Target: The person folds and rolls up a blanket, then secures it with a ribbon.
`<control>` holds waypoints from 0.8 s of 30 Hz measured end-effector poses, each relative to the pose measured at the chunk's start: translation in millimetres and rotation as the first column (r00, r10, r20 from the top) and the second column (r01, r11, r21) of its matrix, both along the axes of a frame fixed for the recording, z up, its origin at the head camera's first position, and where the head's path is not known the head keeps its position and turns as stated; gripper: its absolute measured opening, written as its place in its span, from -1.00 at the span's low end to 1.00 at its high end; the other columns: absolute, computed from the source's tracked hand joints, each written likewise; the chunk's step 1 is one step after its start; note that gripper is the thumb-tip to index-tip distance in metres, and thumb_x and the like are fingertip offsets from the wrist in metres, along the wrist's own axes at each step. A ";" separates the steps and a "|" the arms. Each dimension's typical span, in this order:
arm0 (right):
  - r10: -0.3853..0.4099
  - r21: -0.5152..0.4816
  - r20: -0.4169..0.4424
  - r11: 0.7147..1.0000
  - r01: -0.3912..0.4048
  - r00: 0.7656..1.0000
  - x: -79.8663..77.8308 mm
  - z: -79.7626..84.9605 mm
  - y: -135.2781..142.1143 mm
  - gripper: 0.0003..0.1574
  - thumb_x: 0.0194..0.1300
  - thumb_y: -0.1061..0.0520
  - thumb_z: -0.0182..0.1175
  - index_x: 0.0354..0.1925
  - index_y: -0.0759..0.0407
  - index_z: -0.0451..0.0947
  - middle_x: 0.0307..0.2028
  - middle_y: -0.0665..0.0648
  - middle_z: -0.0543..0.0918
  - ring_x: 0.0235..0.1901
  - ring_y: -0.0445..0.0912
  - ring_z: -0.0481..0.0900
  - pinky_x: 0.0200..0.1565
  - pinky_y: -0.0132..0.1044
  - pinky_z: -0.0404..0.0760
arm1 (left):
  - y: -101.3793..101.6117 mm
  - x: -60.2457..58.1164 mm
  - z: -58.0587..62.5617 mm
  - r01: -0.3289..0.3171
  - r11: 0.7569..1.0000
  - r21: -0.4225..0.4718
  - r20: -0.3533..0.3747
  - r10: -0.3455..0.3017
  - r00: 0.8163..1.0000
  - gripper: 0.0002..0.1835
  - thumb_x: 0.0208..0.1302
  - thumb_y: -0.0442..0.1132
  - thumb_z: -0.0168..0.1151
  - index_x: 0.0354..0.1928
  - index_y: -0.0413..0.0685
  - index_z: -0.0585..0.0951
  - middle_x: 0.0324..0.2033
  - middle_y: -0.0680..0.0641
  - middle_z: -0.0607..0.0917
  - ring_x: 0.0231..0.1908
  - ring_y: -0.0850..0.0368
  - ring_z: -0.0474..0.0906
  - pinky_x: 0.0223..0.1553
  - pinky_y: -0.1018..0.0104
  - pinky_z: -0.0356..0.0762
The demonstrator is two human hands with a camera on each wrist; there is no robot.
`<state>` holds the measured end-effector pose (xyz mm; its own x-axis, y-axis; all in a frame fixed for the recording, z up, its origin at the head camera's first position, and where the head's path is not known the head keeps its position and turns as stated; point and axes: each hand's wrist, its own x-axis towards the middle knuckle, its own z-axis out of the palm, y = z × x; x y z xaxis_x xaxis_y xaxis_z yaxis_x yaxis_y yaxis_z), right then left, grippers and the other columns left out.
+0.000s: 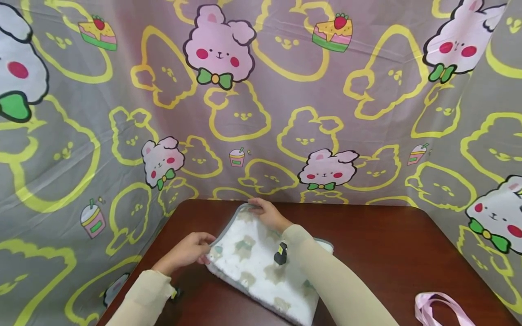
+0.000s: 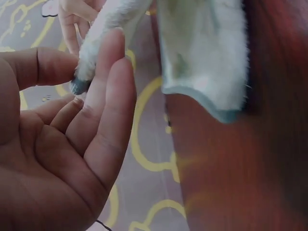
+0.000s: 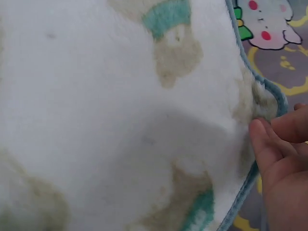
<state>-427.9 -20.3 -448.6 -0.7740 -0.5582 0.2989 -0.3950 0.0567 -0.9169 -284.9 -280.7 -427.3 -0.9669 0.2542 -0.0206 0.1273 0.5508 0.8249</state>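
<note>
A white fleece blanket point(image 1: 234, 271) with brown bears and a grey-blue trim is folded in layers over the table, its left side lifted. At its left corner, my left hand point(image 1: 191, 249) pinches the edge. In the left wrist view the thumb and fingers point(image 2: 115, 86) close on the trimmed edge, and another flap of the blanket point(image 2: 202, 53) hangs beyond. My right hand point(image 1: 269, 215) reaches across the blanket and holds its far corner. Up close in the right wrist view, thumb and fingertips point(image 3: 262, 132) pinch the fabric at the blue binding.
The dark red-brown table point(image 1: 375, 253) has a pink ribbon-like strap point(image 1: 438, 301) near its front right. A grey curtain point(image 1: 285, 104) printed with rabbits and yellow outlines stands close around the back and sides.
</note>
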 end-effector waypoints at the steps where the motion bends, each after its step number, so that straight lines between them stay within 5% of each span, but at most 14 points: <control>1: 0.010 0.007 -0.004 1.000 -0.010 1.000 1.1 -2.1 -0.6 -0.29 0.18 0.70 -0.17 0.31 0.50 0.23 0.30 0.42 0.32 0.21 0.23 0.41 0.15 -0.06 0.44 | -0.5 0.0 -2.6 0.000 1.000 -0.002 0.010 0.000 1.000 -0.60 0.22 -0.47 0.07 0.11 -0.50 0.46 -0.50 -0.13 0.63 -0.54 -0.06 0.63 -0.47 0.06 0.61; 10: 0.066 0.031 0.061 0.997 -0.068 0.996 1.6 -24.3 -7.8 -0.13 0.07 0.68 -0.28 0.39 0.42 0.15 0.36 0.39 0.24 0.29 0.21 0.31 0.13 -0.03 0.41 | -5.1 -2.5 -23.0 -0.016 1.000 -0.014 0.056 0.016 0.998 -0.60 0.18 -0.47 0.08 0.07 -0.55 0.45 -0.55 -0.13 0.62 -0.58 -0.06 0.61 -0.49 -0.01 0.61; 18: 0.002 0.200 0.011 0.980 -0.004 1.000 -8.0 -45.2 -12.5 -0.27 0.32 0.53 -0.15 0.42 0.25 0.17 0.36 0.26 0.28 0.31 0.13 0.29 0.15 -0.11 0.41 | -7.7 -6.5 -45.4 -0.035 0.999 -0.011 0.060 0.035 0.998 -0.63 0.19 -0.47 0.08 0.04 -0.54 0.48 -0.54 -0.12 0.62 -0.58 -0.05 0.61 -0.52 0.08 0.61; 24: 0.061 0.192 0.054 0.979 -0.071 0.997 -7.1 -53.2 -13.9 -0.15 0.17 0.63 -0.23 0.42 0.32 0.13 0.39 0.29 0.23 0.33 0.17 0.26 0.13 -0.06 0.45 | -8.2 -5.0 -56.4 -0.049 0.998 -0.036 0.073 0.052 0.996 -0.62 0.14 -0.49 0.05 0.03 -0.53 0.48 -0.56 -0.12 0.60 -0.59 -0.03 0.60 -0.55 0.13 0.58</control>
<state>-435.0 -34.1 -501.8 -0.7443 -0.6521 0.1442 -0.3600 0.2099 -0.9090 -289.8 -288.9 -483.7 -0.9740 0.2030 -0.1005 0.0377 0.5827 0.8118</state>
